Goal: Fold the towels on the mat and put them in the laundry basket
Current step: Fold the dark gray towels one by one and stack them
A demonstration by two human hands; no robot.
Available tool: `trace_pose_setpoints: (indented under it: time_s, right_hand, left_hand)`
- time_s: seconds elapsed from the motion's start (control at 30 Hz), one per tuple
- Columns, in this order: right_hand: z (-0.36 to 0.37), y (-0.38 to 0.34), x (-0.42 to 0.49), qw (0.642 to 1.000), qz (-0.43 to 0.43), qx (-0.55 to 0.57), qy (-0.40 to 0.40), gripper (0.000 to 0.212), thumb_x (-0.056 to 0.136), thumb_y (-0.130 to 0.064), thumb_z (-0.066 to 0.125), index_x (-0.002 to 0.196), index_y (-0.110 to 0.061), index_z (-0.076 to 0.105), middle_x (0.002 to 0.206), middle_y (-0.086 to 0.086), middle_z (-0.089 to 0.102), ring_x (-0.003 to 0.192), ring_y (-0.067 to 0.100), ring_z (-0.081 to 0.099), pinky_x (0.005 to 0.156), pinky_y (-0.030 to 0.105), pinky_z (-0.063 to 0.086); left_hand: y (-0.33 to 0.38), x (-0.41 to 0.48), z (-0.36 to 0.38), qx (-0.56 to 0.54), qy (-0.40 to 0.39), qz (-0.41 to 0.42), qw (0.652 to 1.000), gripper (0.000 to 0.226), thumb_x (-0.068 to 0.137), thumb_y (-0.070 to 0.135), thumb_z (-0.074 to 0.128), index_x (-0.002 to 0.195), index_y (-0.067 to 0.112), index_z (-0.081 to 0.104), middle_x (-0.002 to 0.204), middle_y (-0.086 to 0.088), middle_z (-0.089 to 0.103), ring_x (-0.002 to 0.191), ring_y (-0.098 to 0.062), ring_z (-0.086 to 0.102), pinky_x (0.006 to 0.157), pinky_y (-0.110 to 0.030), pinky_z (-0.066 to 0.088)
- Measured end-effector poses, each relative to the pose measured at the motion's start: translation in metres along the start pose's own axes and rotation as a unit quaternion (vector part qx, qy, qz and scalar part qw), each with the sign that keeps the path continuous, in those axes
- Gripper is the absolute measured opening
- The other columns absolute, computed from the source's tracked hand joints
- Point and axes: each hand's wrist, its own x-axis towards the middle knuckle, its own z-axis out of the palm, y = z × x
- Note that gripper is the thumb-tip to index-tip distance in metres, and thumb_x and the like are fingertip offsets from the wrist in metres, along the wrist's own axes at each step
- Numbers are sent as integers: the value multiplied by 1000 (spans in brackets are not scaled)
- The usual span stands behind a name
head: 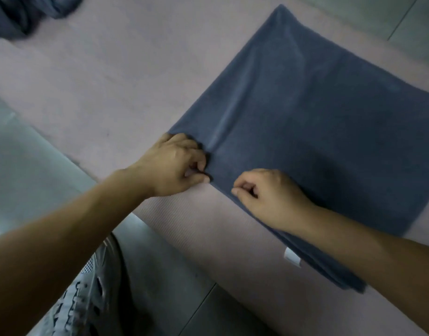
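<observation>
A blue towel [313, 132] lies spread flat on the pink mat [106, 76], with a white label [292, 257] at its near edge. My left hand [174, 163] pinches the towel's near left corner with curled fingers. My right hand [267, 192] pinches the same near edge a short way to the right. More crumpled blue towels [24, 13] lie at the far left corner of the mat. No laundry basket is in view.
Grey floor tiles [26, 166] surround the mat on the left and below. My shoe [87, 287] stands on the tiles at the bottom, next to the mat's near edge.
</observation>
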Motion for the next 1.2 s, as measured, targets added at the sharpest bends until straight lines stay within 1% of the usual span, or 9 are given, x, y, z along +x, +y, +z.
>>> trace_pose_setpoints:
  time_s: [0.1, 0.2, 0.33, 0.47, 0.6, 0.8, 0.9, 1.03, 1.2]
  right_hand:
    - [-27, 13, 38, 994, -46, -6, 99, 17, 89, -29, 60, 92, -16, 72, 84, -3, 63, 79, 19, 58, 74, 36, 50]
    - [-56, 36, 109, 984, -34, -110, 134, 50, 89, -47, 43, 121, -17, 67, 127, 8, 64, 117, 34, 55, 102, 42, 43]
    - [-89, 55, 191, 969, 54, -239, 23, 62, 101, -56, 31, 157, -32, 20, 167, 1, 5, 153, 28, 2, 123, 46, 6]
    - [-105, 70, 217, 957, 47, -285, 7, 60, 103, -55, 27, 158, -32, 17, 167, -3, 4, 153, 25, 1, 123, 46, 2]
    - [-133, 73, 256, 957, 78, -267, 87, 51, 99, -39, 46, 149, -29, 38, 160, 4, 28, 143, 35, 25, 115, 49, 22]
    - [-180, 68, 311, 949, 39, -313, -5, 24, 91, -16, 67, 115, -12, 68, 126, 22, 60, 113, 35, 60, 108, 33, 41]
    - [-190, 50, 303, 930, 24, -366, -39, 7, 88, -14, 69, 89, -16, 62, 106, 21, 64, 97, 36, 62, 92, 38, 49]
    - [-201, 46, 287, 925, 8, -380, 4, 15, 89, -6, 63, 104, -7, 60, 107, 23, 64, 96, 40, 60, 83, 38, 46]
    - [-231, 44, 220, 971, 43, -236, 4, 16, 102, -13, 50, 107, -4, 63, 88, 21, 65, 60, 23, 65, 57, 27, 55]
  left_hand:
    - [-6, -2, -2, -22, 98, -177, 979, 43, 87, 56, 54, 115, 23, 62, 113, -4, 59, 108, -31, 51, 93, -44, 44]
    - [-12, 3, -6, -107, 103, -334, 931, 36, 92, 40, 62, 121, 19, 59, 121, -10, 55, 111, -32, 53, 93, -42, 45]
    - [-27, 10, -8, -179, 114, -401, 891, 10, 95, 25, 61, 96, 18, 69, 97, -5, 67, 90, -27, 59, 78, -32, 46]
    - [-34, 13, -9, -231, 93, -437, 864, 8, 96, 19, 61, 89, 22, 66, 87, 2, 61, 85, -21, 53, 77, -27, 39]
    - [-37, 10, -12, -266, 91, -429, 858, 9, 96, 21, 62, 92, 19, 70, 87, 2, 66, 84, -21, 58, 78, -29, 41]
    - [-41, 4, -15, -311, 92, -409, 853, 15, 95, 22, 64, 82, 18, 69, 79, 2, 70, 77, -11, 62, 67, -22, 46]
    - [-41, 1, -14, -352, 110, -413, 833, 16, 94, 22, 66, 79, 18, 70, 76, 1, 71, 73, -14, 65, 63, -20, 47]
    - [-26, -4, -13, -414, 169, -433, 783, 15, 93, 22, 68, 80, 17, 71, 76, 4, 72, 66, -10, 64, 62, -23, 49]
    - [27, -18, -24, -473, 246, -392, 750, 13, 94, 19, 68, 84, 12, 71, 74, -3, 70, 47, 2, 51, 47, -11, 41]
